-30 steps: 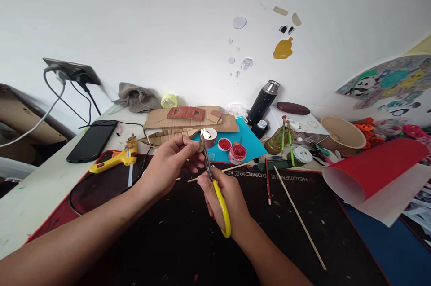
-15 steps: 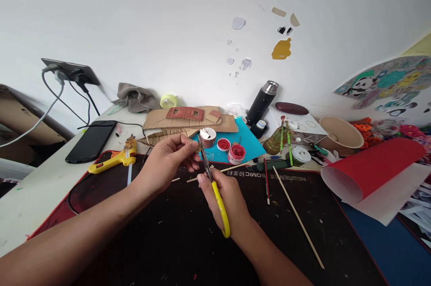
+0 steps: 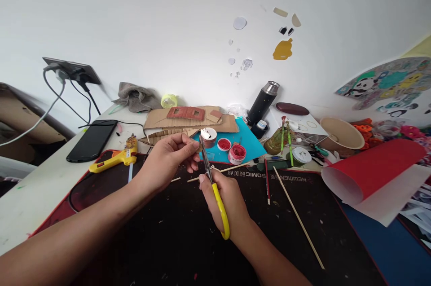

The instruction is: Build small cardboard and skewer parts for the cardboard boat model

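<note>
A pair of scissors with yellow handles is gripped in my right hand, its blades pointing up and away. Beside the blade tips, my left hand pinches something small between thumb and forefinger. The fingers cover most of it, so its kind stays unclear. Both hands are raised over the black desk mat. Behind them stand a jar with a white top and an open pot of red paint, with a red-filled lid between, on a blue sheet.
To the left lie a yellow glue gun and a black phone. Cardboard pieces lie at the back near a black thermos. On the right are a thin wooden stick, a red pencil and a red paper roll.
Both hands and the scissors keep nearly the same pose. The whole view has shifted very slightly; nothing has visibly been taken up or let go.
</note>
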